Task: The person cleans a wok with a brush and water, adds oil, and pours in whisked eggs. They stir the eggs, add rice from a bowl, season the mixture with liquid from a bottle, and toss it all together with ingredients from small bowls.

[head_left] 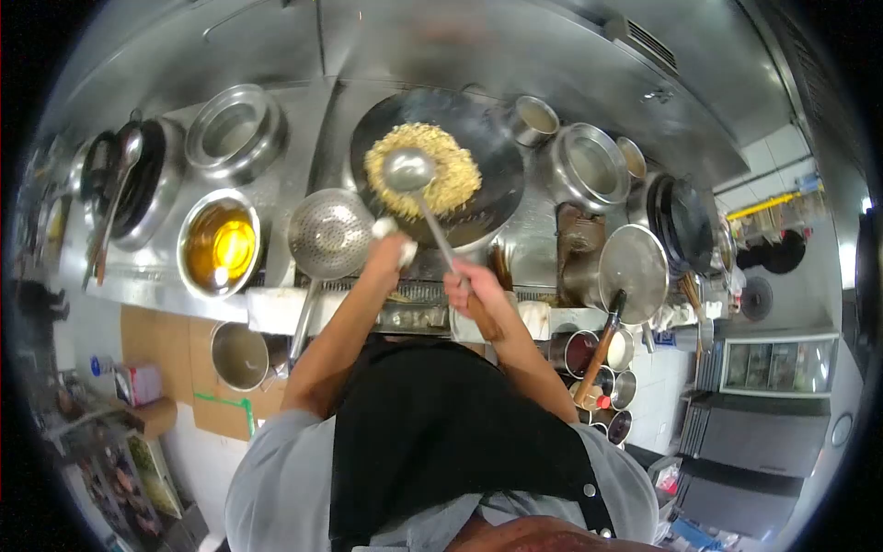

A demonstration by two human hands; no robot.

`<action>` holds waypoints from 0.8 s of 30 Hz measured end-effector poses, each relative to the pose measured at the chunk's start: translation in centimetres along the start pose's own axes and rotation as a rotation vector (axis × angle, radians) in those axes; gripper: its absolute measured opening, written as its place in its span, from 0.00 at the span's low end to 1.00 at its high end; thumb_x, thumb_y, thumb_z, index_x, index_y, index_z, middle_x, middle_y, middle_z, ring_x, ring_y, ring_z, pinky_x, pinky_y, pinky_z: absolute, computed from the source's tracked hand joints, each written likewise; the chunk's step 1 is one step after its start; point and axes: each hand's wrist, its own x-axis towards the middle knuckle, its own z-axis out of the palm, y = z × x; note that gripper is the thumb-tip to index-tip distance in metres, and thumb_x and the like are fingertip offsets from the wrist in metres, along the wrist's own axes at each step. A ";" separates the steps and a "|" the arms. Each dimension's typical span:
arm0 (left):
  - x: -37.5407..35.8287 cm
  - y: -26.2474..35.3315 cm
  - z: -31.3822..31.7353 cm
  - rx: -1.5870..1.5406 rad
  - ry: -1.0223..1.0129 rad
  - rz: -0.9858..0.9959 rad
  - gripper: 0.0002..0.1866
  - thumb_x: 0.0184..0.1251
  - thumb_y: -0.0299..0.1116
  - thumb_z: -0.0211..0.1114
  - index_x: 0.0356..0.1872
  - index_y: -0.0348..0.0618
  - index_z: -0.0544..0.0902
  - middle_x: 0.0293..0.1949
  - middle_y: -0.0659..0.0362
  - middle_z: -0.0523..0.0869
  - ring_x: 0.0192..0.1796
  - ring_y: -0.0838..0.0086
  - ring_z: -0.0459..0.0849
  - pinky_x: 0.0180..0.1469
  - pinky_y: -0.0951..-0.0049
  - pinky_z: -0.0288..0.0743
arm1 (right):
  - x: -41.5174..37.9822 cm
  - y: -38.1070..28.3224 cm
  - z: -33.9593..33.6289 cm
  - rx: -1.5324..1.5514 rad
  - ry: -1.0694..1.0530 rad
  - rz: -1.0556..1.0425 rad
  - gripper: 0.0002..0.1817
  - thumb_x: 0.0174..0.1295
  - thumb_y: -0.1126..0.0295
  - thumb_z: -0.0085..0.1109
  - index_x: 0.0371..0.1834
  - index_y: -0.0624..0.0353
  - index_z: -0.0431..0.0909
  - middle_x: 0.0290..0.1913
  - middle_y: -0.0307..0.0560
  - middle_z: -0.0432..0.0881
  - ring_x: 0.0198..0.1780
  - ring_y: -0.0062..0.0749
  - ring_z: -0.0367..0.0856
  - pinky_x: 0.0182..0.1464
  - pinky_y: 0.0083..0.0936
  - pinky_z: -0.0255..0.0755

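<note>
A large dark wok (501, 170) sits on the steel range in front of me. In it lies a heap of pale yellow, small-grained food (455, 170) whose kind I cannot make out. My right hand (474, 287) is wrapped round the handle of a steel ladle (408, 170), and the ladle's bowl rests on the heap. At the wok's near left edge, my left hand (392, 250) is closed on a white cloth (405, 253); the wok's rim there is partly hidden. Just left of that hand lies a perforated strainer (329, 235).
Left of the strainer stands a metal bowl of amber liquid (221, 244), with a steel pot (232, 133) behind it. On the right are a small metal pot (533, 121), a larger pot (593, 164) and a wooden-handled mesh strainer (635, 267). The range's front edge (276, 308) is close to my body.
</note>
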 end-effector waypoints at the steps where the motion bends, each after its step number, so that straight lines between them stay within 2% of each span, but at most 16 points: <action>1: -5.0 0.3 -0.3 -0.017 0.029 -0.021 0.08 0.67 0.33 0.66 0.42 0.41 0.82 0.33 0.56 0.84 0.32 0.69 0.83 0.26 0.66 0.76 | -2.3 0.5 -1.2 -0.224 -0.086 -0.082 0.19 0.79 0.60 0.52 0.69 0.50 0.75 0.27 0.31 0.71 0.20 0.15 0.67 0.18 0.18 0.60; 3: -11.4 -1.4 -3.1 -0.186 -0.022 -0.019 0.08 0.69 0.32 0.65 0.44 0.41 0.82 0.35 0.57 0.83 0.35 0.68 0.83 0.30 0.63 0.78 | -9.6 -0.5 0.9 -0.562 -0.004 -0.087 0.26 0.77 0.66 0.54 0.78 0.48 0.70 0.27 0.33 0.73 0.21 0.16 0.70 0.19 0.17 0.62; 5: -11.7 -0.2 -2.6 -0.131 -0.033 -0.022 0.06 0.70 0.33 0.64 0.44 0.44 0.80 0.33 0.60 0.82 0.33 0.71 0.82 0.30 0.65 0.75 | -12.3 -1.7 -3.1 -0.992 -0.019 -0.036 0.36 0.76 0.65 0.57 0.86 0.44 0.56 0.27 0.31 0.74 0.21 0.18 0.71 0.22 0.19 0.69; 7: -9.7 1.1 -1.2 -0.138 -0.045 0.008 0.04 0.69 0.32 0.65 0.40 0.46 0.80 0.32 0.60 0.82 0.32 0.72 0.81 0.30 0.67 0.73 | -13.5 -5.4 -4.6 -1.253 0.111 -0.049 0.37 0.74 0.64 0.59 0.86 0.42 0.57 0.29 0.38 0.81 0.25 0.27 0.79 0.27 0.27 0.76; 9: -3.8 2.3 0.0 -0.087 -0.035 -0.007 0.04 0.69 0.32 0.66 0.37 0.46 0.81 0.33 0.59 0.83 0.32 0.71 0.81 0.31 0.66 0.75 | -7.7 -7.2 -10.9 -1.587 0.098 -0.629 0.39 0.72 0.64 0.62 0.85 0.44 0.58 0.36 0.46 0.86 0.30 0.37 0.85 0.35 0.35 0.80; 11: -1.0 -1.4 -1.7 -0.077 -0.075 0.068 0.06 0.66 0.29 0.67 0.41 0.43 0.80 0.35 0.58 0.83 0.35 0.68 0.83 0.32 0.64 0.75 | -5.6 -6.8 -11.3 -1.754 0.270 -0.733 0.39 0.70 0.64 0.63 0.84 0.47 0.59 0.44 0.55 0.88 0.39 0.46 0.88 0.44 0.40 0.81; 13: -2.9 -3.6 -3.9 -0.145 -0.143 0.128 0.09 0.64 0.23 0.66 0.44 0.39 0.80 0.37 0.57 0.83 0.37 0.68 0.84 0.36 0.64 0.79 | -4.2 -4.0 -5.1 -1.720 0.635 -0.358 0.39 0.68 0.65 0.65 0.83 0.51 0.61 0.56 0.64 0.87 0.50 0.53 0.90 0.55 0.42 0.81; 14: -5.4 -4.1 -5.2 -0.064 -0.099 0.125 0.09 0.64 0.22 0.65 0.45 0.38 0.80 0.38 0.56 0.84 0.38 0.68 0.85 0.38 0.64 0.81 | -5.5 -2.3 -4.7 -1.651 0.579 -0.489 0.39 0.67 0.65 0.65 0.82 0.52 0.62 0.59 0.65 0.85 0.54 0.52 0.89 0.58 0.40 0.80; 15: -7.8 -4.2 -6.4 -0.102 -0.106 0.105 0.09 0.65 0.23 0.64 0.46 0.36 0.80 0.36 0.55 0.84 0.37 0.68 0.85 0.35 0.64 0.80 | -6.8 0.0 -4.2 -1.575 0.519 -0.614 0.39 0.66 0.64 0.66 0.81 0.53 0.63 0.62 0.66 0.84 0.58 0.52 0.87 0.61 0.39 0.78; 17: -10.2 -3.5 -7.6 -0.044 -0.093 0.052 0.08 0.66 0.25 0.64 0.44 0.38 0.81 0.34 0.54 0.85 0.35 0.69 0.85 0.31 0.64 0.77 | -12.6 2.5 -3.2 -1.380 0.311 -0.659 0.39 0.67 0.65 0.66 0.81 0.51 0.64 0.61 0.67 0.83 0.55 0.45 0.88 0.58 0.36 0.78; 19: -11.0 0.2 -4.1 -0.094 -0.011 0.022 0.06 0.66 0.27 0.64 0.42 0.40 0.82 0.33 0.54 0.85 0.34 0.70 0.84 0.28 0.65 0.74 | -14.9 3.9 -3.8 -1.413 0.239 -0.671 0.39 0.66 0.66 0.66 0.82 0.52 0.64 0.61 0.66 0.84 0.52 0.42 0.87 0.58 0.36 0.77; 20: -8.9 1.1 -3.1 -0.103 -0.061 0.046 0.06 0.67 0.28 0.65 0.42 0.41 0.82 0.33 0.55 0.85 0.33 0.70 0.83 0.27 0.66 0.73 | -15.4 4.6 -3.7 -1.425 0.208 -0.681 0.39 0.66 0.67 0.66 0.82 0.52 0.64 0.61 0.66 0.84 0.51 0.41 0.87 0.58 0.36 0.77; 21: -5.9 1.5 -2.1 -0.112 -0.115 0.069 0.06 0.67 0.29 0.66 0.42 0.42 0.81 0.33 0.55 0.85 0.33 0.70 0.83 0.26 0.67 0.72 | -14.5 4.2 -3.2 -1.466 0.269 -0.603 0.39 0.67 0.67 0.66 0.81 0.53 0.64 0.60 0.65 0.85 0.51 0.44 0.87 0.58 0.38 0.77; 23: -1.4 1.5 -0.6 -0.061 -0.109 -0.011 0.06 0.68 0.31 0.65 0.40 0.43 0.79 0.31 0.57 0.82 0.28 0.70 0.79 0.23 0.68 0.71 | -10.6 1.6 -2.3 -1.551 0.396 -0.447 0.38 0.67 0.68 0.66 0.81 0.53 0.64 0.56 0.63 0.87 0.51 0.50 0.88 0.58 0.41 0.77; 24: -0.8 0.4 -0.8 -0.077 -0.128 0.048 0.06 0.67 0.30 0.66 0.41 0.42 0.79 0.32 0.57 0.82 0.28 0.69 0.80 0.23 0.66 0.72 | -7.6 1.6 -3.4 -1.517 0.442 -0.564 0.38 0.68 0.68 0.65 0.82 0.53 0.63 0.51 0.60 0.87 0.47 0.48 0.87 0.53 0.40 0.78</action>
